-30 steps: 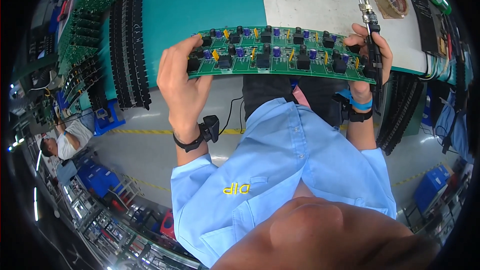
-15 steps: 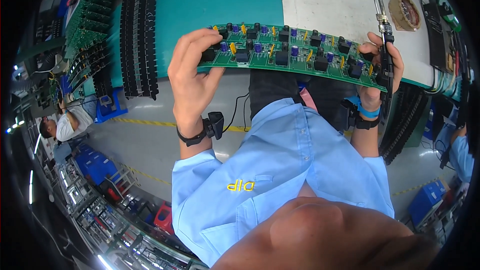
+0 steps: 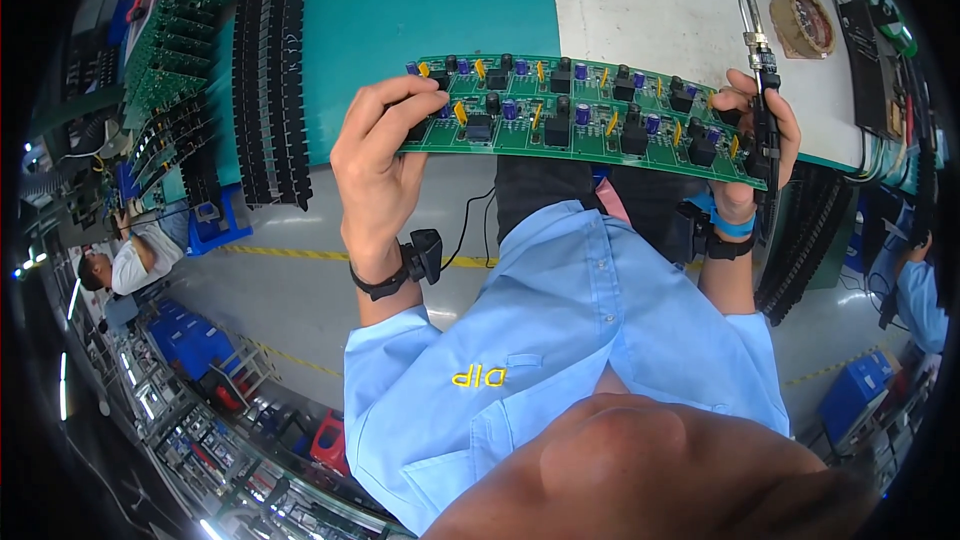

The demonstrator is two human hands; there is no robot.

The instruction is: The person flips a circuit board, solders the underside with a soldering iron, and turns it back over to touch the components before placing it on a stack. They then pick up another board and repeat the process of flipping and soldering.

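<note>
A long green circuit board [image 3: 522, 128] spans the space between my hands, tilted at the table's near edge. Rows of black blocks, purple cylinders and yellow parts stand up from it. My left hand [image 3: 378, 155] grips its left end, fingers on top and thumb hidden beneath. At the other end, my right hand [image 3: 784, 130] supports the board's right corner. That same hand also holds a soldering iron [image 3: 757, 50], its metal tip pointing away from me and apart from the board. Part of the right palm is hidden behind the board and the iron's handle.
Black slotted racks [image 3: 272, 80] stand on the left of the green mat [image 3: 430, 0], beside stacked green boards [image 3: 175, 60]. A round tip-cleaning pot [image 3: 802, 20] sits at the far right, near a black box [image 3: 872, 70]. A co-worker [image 3: 145, 250] is at the left.
The board has shifted slightly left, and its left end is a little lower. My left fingers have come down closer on that end. The iron stays in my right hand.
</note>
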